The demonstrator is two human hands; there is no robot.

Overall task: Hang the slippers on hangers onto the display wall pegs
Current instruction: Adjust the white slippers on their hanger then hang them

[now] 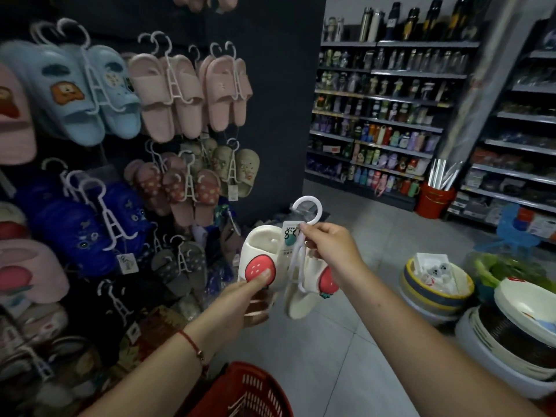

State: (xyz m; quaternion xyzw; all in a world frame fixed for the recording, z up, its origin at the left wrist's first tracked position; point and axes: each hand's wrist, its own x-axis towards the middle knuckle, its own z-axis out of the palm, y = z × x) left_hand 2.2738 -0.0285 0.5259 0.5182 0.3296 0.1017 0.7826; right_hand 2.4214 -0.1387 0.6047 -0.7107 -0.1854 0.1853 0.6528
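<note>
A red basket (pixel 249 392) is sitting nearest you, contents unclear. Your left hand (pixel 240 299) is gripping a cream slipper (pixel 261 260); your right hand (pixel 328 245) is pinching the white hanger (pixel 307 212), beside the display wall (pixel 270 85)

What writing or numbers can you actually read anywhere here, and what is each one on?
"8.8", handwritten and hard to make out: white price tag on the cream slippers' hanger.
Small print on that tag: too blurred to read.
Tags on hung slippers, shelf labels: unreadable.
</note>
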